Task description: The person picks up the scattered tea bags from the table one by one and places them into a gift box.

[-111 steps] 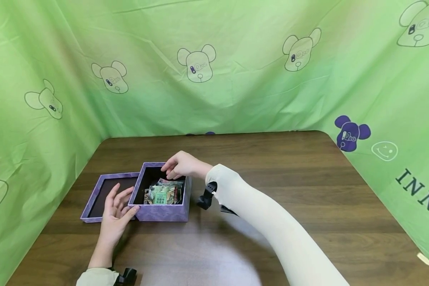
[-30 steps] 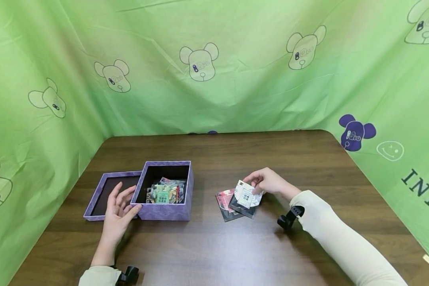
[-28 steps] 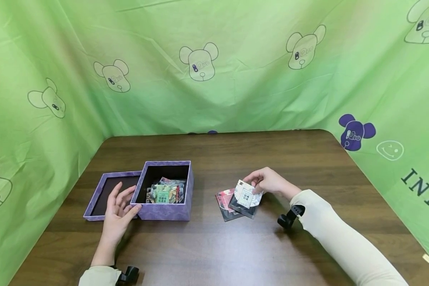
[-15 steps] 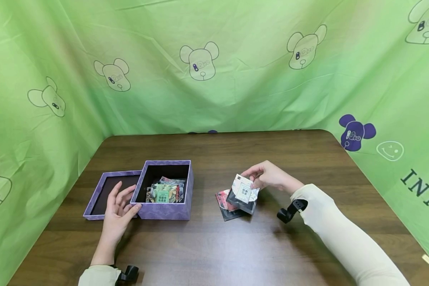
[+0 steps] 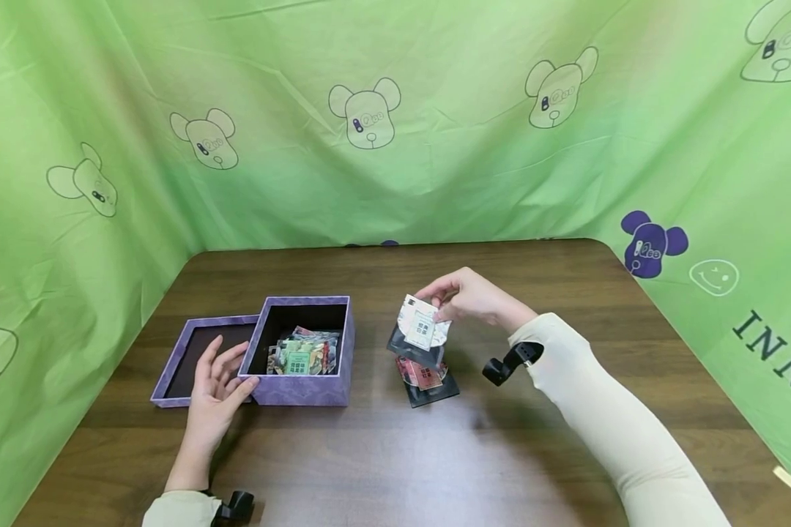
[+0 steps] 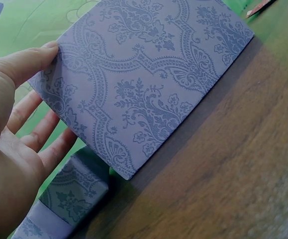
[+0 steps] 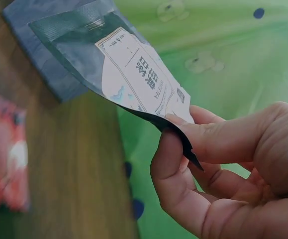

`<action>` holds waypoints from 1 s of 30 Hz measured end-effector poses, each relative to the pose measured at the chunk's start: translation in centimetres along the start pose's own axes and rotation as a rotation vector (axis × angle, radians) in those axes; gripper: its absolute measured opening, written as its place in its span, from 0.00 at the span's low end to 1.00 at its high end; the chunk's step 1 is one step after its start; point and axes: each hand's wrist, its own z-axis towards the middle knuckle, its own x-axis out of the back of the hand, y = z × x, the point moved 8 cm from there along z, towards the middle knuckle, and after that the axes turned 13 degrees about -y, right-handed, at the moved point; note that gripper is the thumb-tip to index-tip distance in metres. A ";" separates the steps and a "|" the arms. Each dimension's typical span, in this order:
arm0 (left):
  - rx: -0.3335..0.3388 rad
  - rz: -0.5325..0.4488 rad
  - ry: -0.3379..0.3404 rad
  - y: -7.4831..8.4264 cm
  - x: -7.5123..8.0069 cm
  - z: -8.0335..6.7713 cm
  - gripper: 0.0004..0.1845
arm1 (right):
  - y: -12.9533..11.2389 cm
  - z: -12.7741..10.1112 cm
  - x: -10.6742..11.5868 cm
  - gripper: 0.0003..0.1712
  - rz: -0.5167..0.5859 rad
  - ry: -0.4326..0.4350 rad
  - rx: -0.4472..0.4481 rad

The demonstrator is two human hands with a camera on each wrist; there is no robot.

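My right hand (image 5: 471, 296) pinches a black-and-white tea sachet (image 7: 129, 74) between thumb and fingers, lifted above the table and tilted. Its label reads "white tea" in the right wrist view. Below it on the table lies a red-and-black sachet (image 5: 426, 373), partly overlapped by the held one. My left hand (image 5: 214, 399) rests at the front left corner of an open purple box (image 5: 303, 391). Its thumb touches the patterned front wall (image 6: 148, 79), with the other fingers loosely extended along the left side. Several colourful sachets (image 5: 303, 355) stand inside the box, toward its front.
The purple box lid (image 5: 171, 369) lies upturned left of the box, dark inside, partly behind my left hand. A brown wooden table (image 5: 343, 468) bears everything. A green printed cloth (image 5: 448, 168) hangs around its back and sides.
From the box, my right hand has moved right to the sachets on the table. It has since lifted the white sachet up and leftward, uncovering more of the red one. My left hand stays put.
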 end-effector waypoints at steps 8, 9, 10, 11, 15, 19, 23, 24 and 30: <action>-0.017 -0.013 -0.004 0.1 0.0 0.0 0.45 | -3.5 3.4 -1.8 0.30 0.017 -0.016 0.027; -0.021 -0.018 -0.005 0.0 0.0 0.1 0.45 | -3.9 3.9 -2.1 0.30 0.025 -0.023 0.031; -0.023 -0.022 -0.006 0.0 0.0 0.1 0.45 | -4.2 4.4 -2.4 0.30 0.034 -0.030 0.034; -0.025 -0.026 -0.007 0.0 0.0 0.1 0.45 | -4.6 4.9 -2.8 0.30 0.040 -0.039 0.037; -0.030 -0.024 -0.014 0.0 -0.1 0.1 0.45 | -5.9 6.7 -4.3 0.29 0.014 -0.082 0.058; -0.024 -0.024 -0.011 0.1 -0.2 0.1 0.45 | -7.1 8.5 -5.9 0.29 -0.031 -0.102 0.069; -0.006 -0.018 0.003 0.0 -0.2 0.0 0.44 | -7.6 10.2 -7.4 0.28 -0.050 -0.094 0.056; 0.000 -0.016 0.007 0.0 -0.1 -0.1 0.44 | -7.7 10.6 -7.8 0.28 -0.056 -0.091 0.050; 0.020 0.005 0.012 -0.1 -0.1 -0.1 0.45 | -7.8 12.4 -10.1 0.28 -0.121 -0.097 0.030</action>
